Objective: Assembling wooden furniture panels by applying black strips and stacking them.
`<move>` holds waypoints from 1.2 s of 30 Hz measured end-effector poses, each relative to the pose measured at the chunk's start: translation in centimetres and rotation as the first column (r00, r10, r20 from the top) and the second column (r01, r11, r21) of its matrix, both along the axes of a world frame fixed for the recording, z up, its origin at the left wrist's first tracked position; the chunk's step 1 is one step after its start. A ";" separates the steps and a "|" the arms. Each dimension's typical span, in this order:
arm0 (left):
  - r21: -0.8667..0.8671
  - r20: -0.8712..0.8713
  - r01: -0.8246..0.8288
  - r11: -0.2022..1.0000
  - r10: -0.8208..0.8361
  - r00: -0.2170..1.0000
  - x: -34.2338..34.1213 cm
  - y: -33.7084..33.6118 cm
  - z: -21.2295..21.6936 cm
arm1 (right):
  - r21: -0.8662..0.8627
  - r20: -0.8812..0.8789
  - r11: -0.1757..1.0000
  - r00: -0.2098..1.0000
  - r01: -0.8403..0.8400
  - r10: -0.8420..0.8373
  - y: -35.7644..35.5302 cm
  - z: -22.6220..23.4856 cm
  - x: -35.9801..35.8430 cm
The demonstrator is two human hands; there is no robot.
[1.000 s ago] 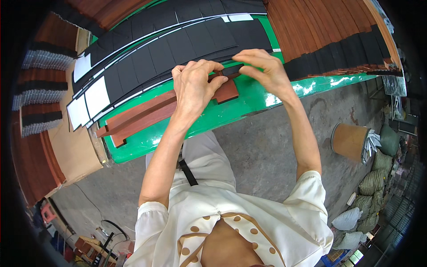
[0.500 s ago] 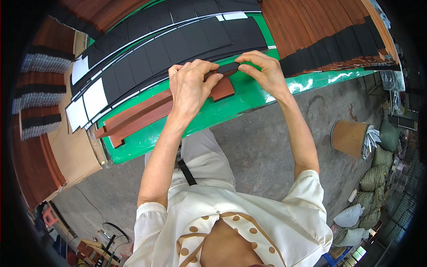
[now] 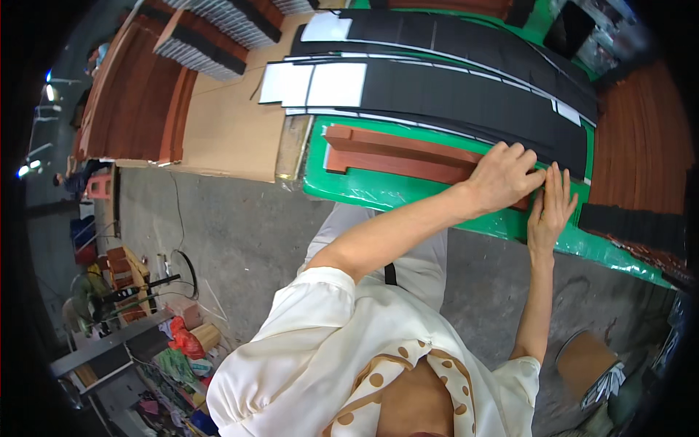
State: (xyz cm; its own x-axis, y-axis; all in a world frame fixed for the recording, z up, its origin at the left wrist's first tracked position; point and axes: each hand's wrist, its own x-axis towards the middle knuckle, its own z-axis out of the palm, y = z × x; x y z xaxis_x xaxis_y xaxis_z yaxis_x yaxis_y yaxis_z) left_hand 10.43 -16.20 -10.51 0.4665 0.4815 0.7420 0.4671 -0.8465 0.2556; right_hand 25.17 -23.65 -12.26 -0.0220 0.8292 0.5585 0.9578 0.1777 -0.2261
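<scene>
A reddish-brown wooden piece point(image 3: 408, 162), long with a raised bar along it, lies at the near edge of the green tabletop point(image 3: 378, 191). Over its right end my left hand point(image 3: 507, 176) is closed, fingers bent and pressed down; what they grip is hidden under them. Close beside it my right hand point(image 3: 551, 215) holds its fingers stretched out and together, tips by the left hand's fingertips. Behind both hands lie overlapping black sheets point(image 3: 466, 95) in a long row, with white sheets point(image 3: 336, 85) at their left end.
Brown slats with black ends point(image 3: 637, 146) are stacked at the right. Wood stacks point(image 3: 135, 102) and black-banded bundles point(image 3: 218, 44) stand at the left on brown cardboard point(image 3: 226, 131). A brown bin point(image 3: 586, 362) is on the floor, lower right. A fan point(image 3: 87, 295) stands lower left.
The view has swung, so the bench appears turned and further right. My hands have come together at the piece's right end; the black strip between them is no longer visible. My right fingers have straightened.
</scene>
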 end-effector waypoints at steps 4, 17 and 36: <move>0.017 -0.063 0.007 1.000 -0.006 0.998 0.0 -0.1 0.0 | -0.097 -0.066 0.995 0.998 0.018 -0.025 -0.1 0.5 0.2; -0.082 0.200 -0.175 0.981 0.188 0.962 -26.2 -2.3 4.5 | 0.128 -0.275 0.978 0.941 -0.165 0.195 5.7 9.1 -8.4; -0.172 -0.426 -0.510 0.843 0.403 0.810 -29.1 20.8 -2.2 | -0.240 -0.029 0.859 0.888 -0.453 0.460 30.8 3.1 -26.4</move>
State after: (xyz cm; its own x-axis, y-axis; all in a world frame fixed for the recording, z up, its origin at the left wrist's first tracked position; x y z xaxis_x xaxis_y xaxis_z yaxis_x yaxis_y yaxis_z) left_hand -18.67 4.64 -12.73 0.3470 0.8585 0.3776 0.8842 -0.4337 0.1735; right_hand -1.27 7.17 -9.20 -0.4424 0.8283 0.3439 0.7890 0.5418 -0.2898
